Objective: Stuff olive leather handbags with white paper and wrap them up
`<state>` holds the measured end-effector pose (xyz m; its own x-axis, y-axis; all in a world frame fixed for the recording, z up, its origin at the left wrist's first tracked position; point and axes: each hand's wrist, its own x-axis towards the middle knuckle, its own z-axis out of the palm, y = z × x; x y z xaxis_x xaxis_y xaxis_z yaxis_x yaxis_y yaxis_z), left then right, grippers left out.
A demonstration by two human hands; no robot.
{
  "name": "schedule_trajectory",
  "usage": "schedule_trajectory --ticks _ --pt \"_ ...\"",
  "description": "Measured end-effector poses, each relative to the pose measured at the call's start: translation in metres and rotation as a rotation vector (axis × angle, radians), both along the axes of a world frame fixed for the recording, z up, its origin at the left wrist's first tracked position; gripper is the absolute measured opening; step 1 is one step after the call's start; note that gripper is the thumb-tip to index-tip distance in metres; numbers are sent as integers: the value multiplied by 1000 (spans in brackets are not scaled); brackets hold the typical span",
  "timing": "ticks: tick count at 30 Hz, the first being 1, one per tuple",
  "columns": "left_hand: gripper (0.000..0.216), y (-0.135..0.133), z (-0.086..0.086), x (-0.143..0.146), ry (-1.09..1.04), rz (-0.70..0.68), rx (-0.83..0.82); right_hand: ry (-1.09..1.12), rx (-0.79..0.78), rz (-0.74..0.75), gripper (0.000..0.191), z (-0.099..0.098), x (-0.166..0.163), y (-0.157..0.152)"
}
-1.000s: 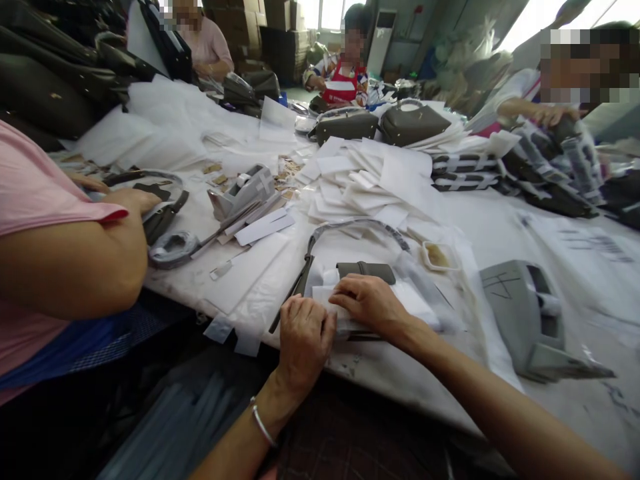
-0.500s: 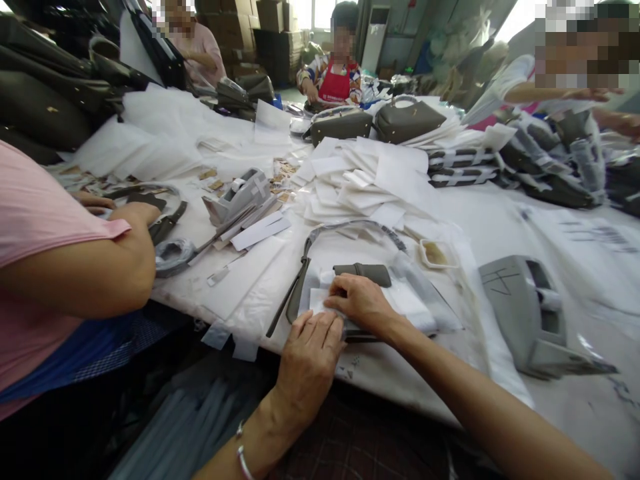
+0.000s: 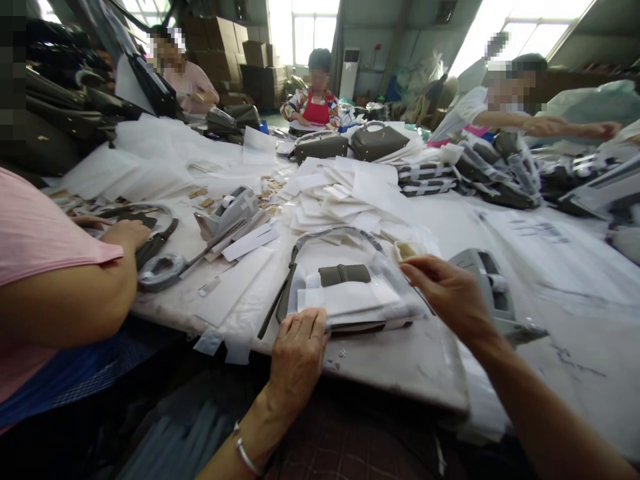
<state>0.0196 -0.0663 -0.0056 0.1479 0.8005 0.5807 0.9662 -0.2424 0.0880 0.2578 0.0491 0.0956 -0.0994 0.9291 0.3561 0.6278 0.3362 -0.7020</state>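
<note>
A dark grey-green handbag [image 3: 283, 303] lies flat on the table before me, its wrapped handle arching away. White tissue paper [image 3: 350, 300] covers its front, with a grey-green flap piece [image 3: 345, 274] showing above. My left hand [image 3: 299, 347] rests on the bag's near edge, fingers stretched out and lying flat; its thumb is hidden. Beyond the bag's right side, my right hand [image 3: 445, 287] has its fingers closed together beside a small clear dish [image 3: 406, 250] with yellowish contents, partly covered by that hand. Whatever is between the fingertips, if anything, I cannot make out.
A grey moulded bag insert [image 3: 483, 277] lies right of my right hand. White paper sheets [image 3: 330, 200] are heaped beyond the handbag. At left, a co-worker's arm [image 3: 75, 300] reaches over the table. Wrapped bags [image 3: 505, 173] are piled at back right.
My right hand has left the tissue paper and moved right to the small dish. My left hand stays on the bag's near edge. The camera view has tilted up.
</note>
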Motion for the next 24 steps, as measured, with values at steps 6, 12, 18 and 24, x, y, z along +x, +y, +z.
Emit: schedule_trajectory --ticks 6,12,18,24 --pt "28 0 1 -3 83 -19 98 -270 46 -581 26 15 172 -14" --pt "29 6 0 -10 145 -65 137 184 -459 -521 25 -24 218 0" --pt "29 5 2 -10 215 -51 136 298 -564 -442 30 -38 206 6" --pt "29 3 5 -7 242 -50 164 371 -468 -464 26 -29 199 3"
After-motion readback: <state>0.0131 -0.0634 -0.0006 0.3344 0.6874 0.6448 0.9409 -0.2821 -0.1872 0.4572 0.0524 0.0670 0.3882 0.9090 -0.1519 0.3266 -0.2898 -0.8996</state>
